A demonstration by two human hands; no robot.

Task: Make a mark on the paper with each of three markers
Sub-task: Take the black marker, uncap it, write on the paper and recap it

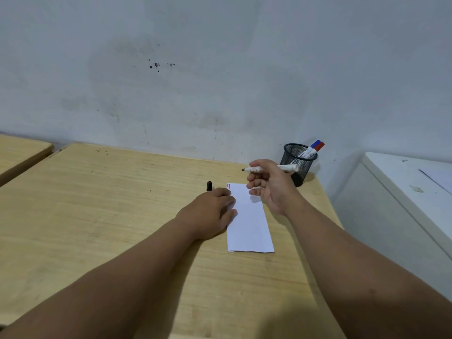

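Observation:
A folded white paper point(249, 223) lies on the wooden table point(110, 216), with small blue and red marks point(228, 185) at its far left corner. My left hand point(210, 214) rests flat on the paper's left edge. My right hand point(271, 184) hovers above the paper's far end and holds an uncapped black marker point(254, 169), tip pointing left. The marker's black cap point(209, 186) stands on the table just beyond my left hand. A blue-capped marker point(314, 145) and a red-capped marker point(320, 147) stick out of a black mesh cup point(297, 162).
The mesh cup stands at the table's far right corner against a stained grey wall point(195, 81). A white cabinet point(403, 192) sits to the right of the table. Another wooden table point(19, 152) begins at the far left.

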